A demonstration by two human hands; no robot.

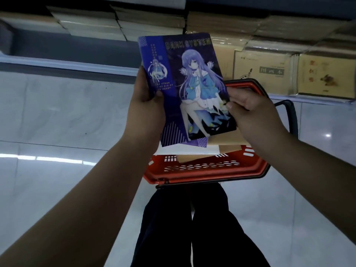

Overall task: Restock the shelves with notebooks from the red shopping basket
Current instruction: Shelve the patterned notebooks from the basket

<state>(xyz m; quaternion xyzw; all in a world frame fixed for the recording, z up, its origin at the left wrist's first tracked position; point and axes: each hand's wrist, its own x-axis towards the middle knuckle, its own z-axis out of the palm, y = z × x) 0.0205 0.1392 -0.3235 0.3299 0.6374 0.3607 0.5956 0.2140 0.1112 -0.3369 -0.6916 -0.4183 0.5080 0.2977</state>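
Both hands grasp one blue notebook above the red basket: the left hand grips its nine o'clock edge, the right hand pinches its three o'clock edge. Roughly three more notebooks lie in the basket, though overlap blurs the count. The basket sits on a glossy pale tile floor, with stocked shelves at twelve o'clock.

Notebook purple-blue, striped corners, anime girl print; basket red; trousers dark navy.
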